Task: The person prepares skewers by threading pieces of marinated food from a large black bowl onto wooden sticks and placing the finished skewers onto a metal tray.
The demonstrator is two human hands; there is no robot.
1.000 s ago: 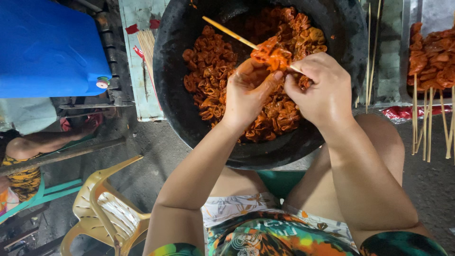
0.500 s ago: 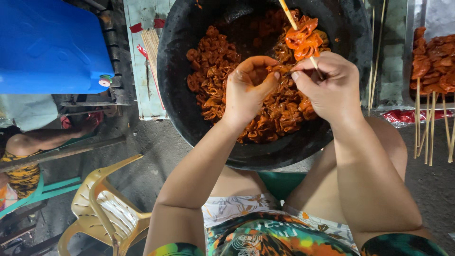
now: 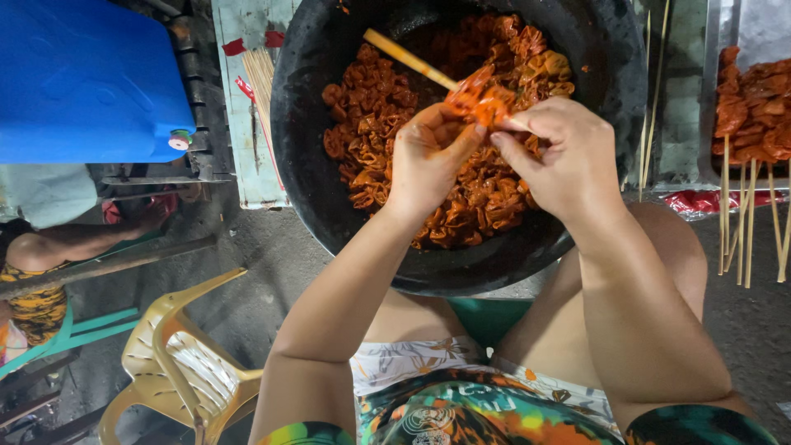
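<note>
Over a big black basin [image 3: 329, 206] heaped with orange marinated meat [image 3: 461, 206], both hands busy at one bamboo skewer [image 3: 408, 58]. Left hand [image 3: 428, 161] pinched around a piece of meat [image 3: 482, 99] already threaded on the stick, fingers curled tight. Right hand [image 3: 560, 161] gripping the skewer's lower end, thumb and fingers closed on it. Stick slanting up to the left above the pile. Off right, finished skewers [image 3: 750, 115] lying on a metal tray [image 3: 717, 25]. Down left, a yellow plastic chair [image 3: 177, 371]; top left, a blue container [image 3: 82, 74].
</note>
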